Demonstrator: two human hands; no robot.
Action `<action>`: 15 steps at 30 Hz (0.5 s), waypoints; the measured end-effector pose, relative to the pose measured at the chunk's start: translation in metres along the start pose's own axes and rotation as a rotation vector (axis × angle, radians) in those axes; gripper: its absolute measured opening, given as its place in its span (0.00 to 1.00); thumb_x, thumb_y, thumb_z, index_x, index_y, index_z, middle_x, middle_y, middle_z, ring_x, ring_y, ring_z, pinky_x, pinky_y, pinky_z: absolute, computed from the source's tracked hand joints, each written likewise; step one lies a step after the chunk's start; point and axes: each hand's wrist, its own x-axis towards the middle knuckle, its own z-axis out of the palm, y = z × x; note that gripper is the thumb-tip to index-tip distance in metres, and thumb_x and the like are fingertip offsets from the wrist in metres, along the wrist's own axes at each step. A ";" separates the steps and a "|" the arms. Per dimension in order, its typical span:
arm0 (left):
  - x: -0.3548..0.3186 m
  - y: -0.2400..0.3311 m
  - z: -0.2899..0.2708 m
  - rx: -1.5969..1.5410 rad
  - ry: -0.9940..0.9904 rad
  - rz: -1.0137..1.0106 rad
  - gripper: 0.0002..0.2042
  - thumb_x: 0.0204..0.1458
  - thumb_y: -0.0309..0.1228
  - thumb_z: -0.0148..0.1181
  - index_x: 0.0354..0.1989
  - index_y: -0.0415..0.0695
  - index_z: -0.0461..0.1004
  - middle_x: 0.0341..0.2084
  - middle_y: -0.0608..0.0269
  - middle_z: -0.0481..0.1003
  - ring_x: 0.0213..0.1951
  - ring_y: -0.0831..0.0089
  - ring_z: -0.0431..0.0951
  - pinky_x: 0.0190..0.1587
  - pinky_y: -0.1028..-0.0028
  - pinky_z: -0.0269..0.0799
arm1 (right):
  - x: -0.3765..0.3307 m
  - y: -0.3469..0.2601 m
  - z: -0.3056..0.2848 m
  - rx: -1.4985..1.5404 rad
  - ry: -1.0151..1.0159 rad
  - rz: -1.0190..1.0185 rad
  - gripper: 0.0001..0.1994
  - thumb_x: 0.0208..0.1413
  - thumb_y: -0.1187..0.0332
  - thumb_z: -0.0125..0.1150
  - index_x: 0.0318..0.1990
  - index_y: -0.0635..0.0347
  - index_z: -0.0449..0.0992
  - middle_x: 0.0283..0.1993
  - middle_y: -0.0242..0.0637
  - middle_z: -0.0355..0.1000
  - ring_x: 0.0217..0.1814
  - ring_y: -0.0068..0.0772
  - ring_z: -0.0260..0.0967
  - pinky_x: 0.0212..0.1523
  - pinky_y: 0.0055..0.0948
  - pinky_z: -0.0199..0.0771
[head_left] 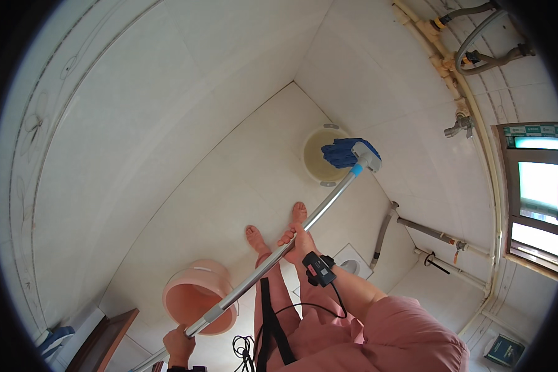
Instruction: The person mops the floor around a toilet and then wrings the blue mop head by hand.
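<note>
A mop [328, 201] with a silver pole runs diagonally across the view, from lower left to upper right. Wrapped round the middle of the pole is my right hand [297, 243], closed on it. Lower down, by the pole's near end, my left hand [178, 343] is also closed around it. The blue strands of the mop head [340, 152] hang over a pale bucket [305, 155] holding cloudy, yellowish water; the grey head clamp lies above the bucket's right rim. Whether the strands touch the water I cannot tell.
A pink bucket [198, 273] stands at the left, partly under the pole. My bare feet are on the tiled floor. A grey drain hose [384, 235] and a floor drain [351, 266] are at the right. Pipes, a metal tap [459, 127] and a window [539, 186] line the right wall.
</note>
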 end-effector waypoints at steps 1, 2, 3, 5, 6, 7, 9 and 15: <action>0.001 0.006 -0.003 0.005 -0.004 0.000 0.06 0.31 0.29 0.58 0.22 0.49 0.73 0.14 0.58 0.71 0.21 0.58 0.72 0.24 0.64 0.67 | 0.005 -0.003 -0.001 -0.011 0.005 -0.006 0.08 0.45 0.70 0.49 0.22 0.52 0.56 0.15 0.26 0.48 0.16 0.24 0.46 0.22 0.27 0.53; 0.002 0.014 -0.007 0.014 0.004 -0.009 0.06 0.31 0.29 0.58 0.23 0.50 0.73 0.14 0.58 0.71 0.21 0.59 0.72 0.24 0.64 0.67 | 0.010 -0.008 -0.001 -0.022 0.010 -0.011 0.08 0.46 0.70 0.49 0.22 0.52 0.56 0.15 0.26 0.48 0.15 0.23 0.46 0.21 0.26 0.53; 0.005 0.024 -0.010 0.023 0.011 -0.019 0.06 0.32 0.29 0.58 0.23 0.50 0.72 0.13 0.59 0.71 0.20 0.59 0.72 0.24 0.64 0.66 | 0.019 -0.014 -0.001 -0.020 0.013 -0.006 0.08 0.46 0.70 0.49 0.22 0.52 0.56 0.15 0.26 0.48 0.15 0.23 0.46 0.21 0.26 0.53; 0.014 0.042 -0.013 0.063 -0.008 -0.018 0.08 0.32 0.30 0.58 0.25 0.50 0.72 0.13 0.59 0.71 0.20 0.60 0.73 0.23 0.65 0.66 | 0.041 -0.029 0.001 0.022 0.002 0.023 0.08 0.46 0.70 0.49 0.21 0.52 0.56 0.15 0.26 0.48 0.15 0.22 0.46 0.20 0.25 0.53; 0.021 0.052 -0.013 0.098 -0.024 -0.011 0.10 0.32 0.31 0.58 0.28 0.50 0.71 0.12 0.60 0.71 0.19 0.61 0.73 0.22 0.66 0.65 | 0.058 -0.037 -0.001 0.026 0.007 0.028 0.08 0.46 0.70 0.49 0.21 0.52 0.56 0.15 0.26 0.48 0.15 0.22 0.46 0.20 0.25 0.53; 0.029 0.067 -0.015 0.104 -0.029 -0.008 0.10 0.32 0.31 0.58 0.28 0.50 0.71 0.12 0.60 0.71 0.19 0.61 0.73 0.22 0.66 0.65 | 0.077 -0.047 -0.004 0.028 -0.002 0.030 0.09 0.47 0.70 0.49 0.21 0.52 0.56 0.15 0.25 0.49 0.15 0.22 0.46 0.19 0.24 0.52; 0.045 0.099 -0.021 0.138 -0.068 -0.024 0.12 0.32 0.31 0.58 0.29 0.49 0.70 0.12 0.59 0.71 0.18 0.60 0.73 0.22 0.65 0.65 | 0.108 -0.067 -0.007 0.042 -0.011 0.063 0.09 0.47 0.70 0.49 0.21 0.52 0.56 0.14 0.25 0.49 0.14 0.22 0.47 0.19 0.23 0.53; 0.086 0.175 -0.029 0.154 -0.178 -0.027 0.16 0.35 0.34 0.58 0.34 0.45 0.67 0.13 0.57 0.71 0.19 0.59 0.73 0.24 0.64 0.67 | 0.187 -0.111 -0.014 0.058 0.039 0.102 0.10 0.50 0.68 0.49 0.22 0.54 0.55 0.14 0.29 0.52 0.14 0.25 0.50 0.18 0.26 0.54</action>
